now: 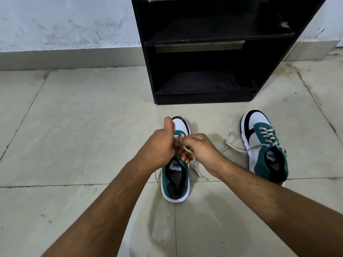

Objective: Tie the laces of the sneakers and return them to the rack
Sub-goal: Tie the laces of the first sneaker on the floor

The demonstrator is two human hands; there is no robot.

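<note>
1. Both your left hand (157,145) and right hand (201,148) pinch the near sneaker's laces (187,148).
2. That sneaker (175,175) sits on the floor (83,127) before the rack (204,52).
3. Your other sneaker (263,145) lies rightward, laces loose.

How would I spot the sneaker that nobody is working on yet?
Find the black rack against the wall. Two green-and-white sneakers sit on the floor before it; take the right sneaker. No hands touch it, and its loose lace trails across the tile.

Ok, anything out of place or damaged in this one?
Only small things: the right sneaker lies untied, its lace trailing loose on the floor, and the rack's upper shelf has a chipped spot near its right end. Both hands are working the left sneaker's lace.
</note>
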